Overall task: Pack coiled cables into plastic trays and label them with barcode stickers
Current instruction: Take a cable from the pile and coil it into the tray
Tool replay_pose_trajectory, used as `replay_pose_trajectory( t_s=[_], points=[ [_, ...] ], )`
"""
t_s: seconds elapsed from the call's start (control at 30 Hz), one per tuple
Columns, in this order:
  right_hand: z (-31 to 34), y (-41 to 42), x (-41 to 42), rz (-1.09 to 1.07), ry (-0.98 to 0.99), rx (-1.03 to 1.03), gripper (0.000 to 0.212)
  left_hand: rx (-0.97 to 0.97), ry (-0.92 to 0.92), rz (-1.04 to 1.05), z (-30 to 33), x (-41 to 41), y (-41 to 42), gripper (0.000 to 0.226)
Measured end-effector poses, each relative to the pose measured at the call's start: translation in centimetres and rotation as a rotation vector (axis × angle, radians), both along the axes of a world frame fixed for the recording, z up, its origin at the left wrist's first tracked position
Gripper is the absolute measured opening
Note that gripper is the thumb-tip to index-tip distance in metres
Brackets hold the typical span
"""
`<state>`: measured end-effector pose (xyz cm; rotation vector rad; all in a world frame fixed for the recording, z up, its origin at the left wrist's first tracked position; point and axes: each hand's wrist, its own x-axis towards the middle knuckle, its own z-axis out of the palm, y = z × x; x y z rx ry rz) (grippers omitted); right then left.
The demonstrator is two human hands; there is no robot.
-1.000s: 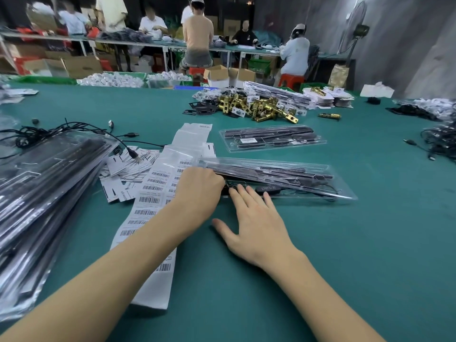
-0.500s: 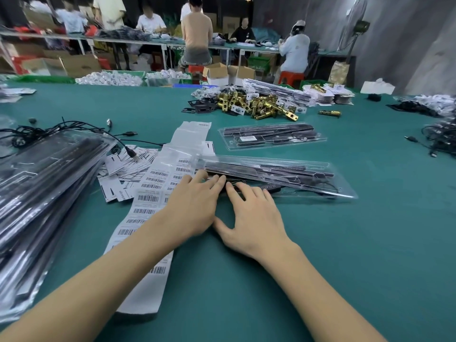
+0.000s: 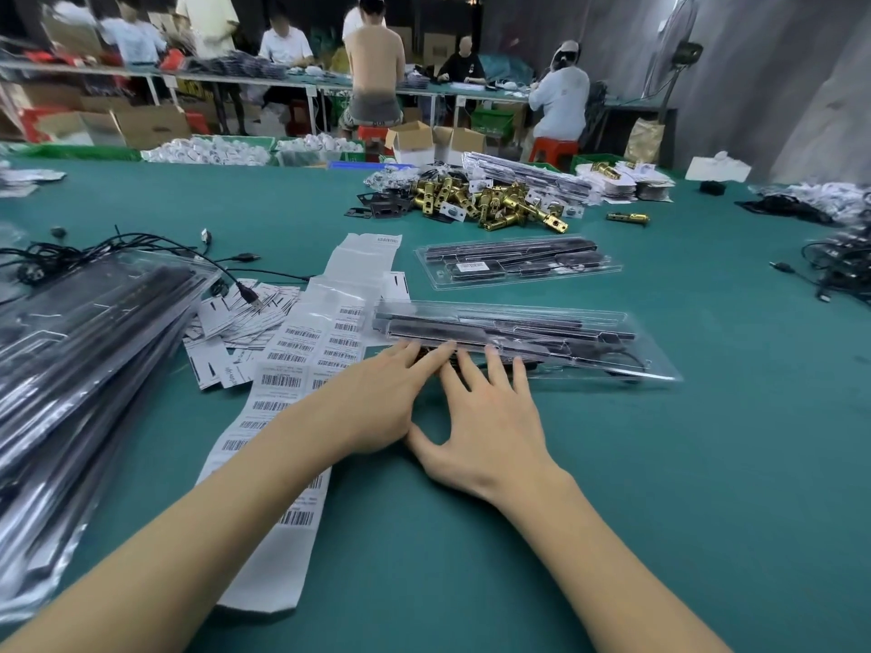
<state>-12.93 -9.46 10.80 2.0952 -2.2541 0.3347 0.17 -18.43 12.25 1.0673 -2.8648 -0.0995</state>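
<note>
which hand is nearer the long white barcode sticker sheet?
Left. The left hand lies right beside the barcode sticker sheet, its forearm crossing over it; the right hand sits farther right.

the light was even and fairly bright over the green counter [image 3: 707, 464], falling from above, so the left hand [image 3: 372, 402] and right hand [image 3: 485, 426] threw only a faint soft shadow between them. pale glare sat on the clear tray [image 3: 589, 351] and on the plastic-wrapped stack [image 3: 85, 351] at the left. the wide lens bowed the counter's far edge and stretched the corners, while the far workers [image 3: 372, 63] were dim, soft and smeared.
</note>
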Motion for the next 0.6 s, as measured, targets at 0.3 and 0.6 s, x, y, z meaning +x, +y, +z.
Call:
replay_pose_trajectory(
  t_s=[0.3, 0.6],
  points=[
    [0.4, 0.9, -1.1, 0.029, -0.108, -0.067, 0.089, -0.063, 0.030, 0.035, -0.6, -0.1, 0.1, 0.061],
    [0.2, 2.0, -2.5, -0.130, 0.047, 0.043, 0.083, -0.105, 0.068, 0.041, -0.9, -1.1, 0.9, 0.062]
  ],
)
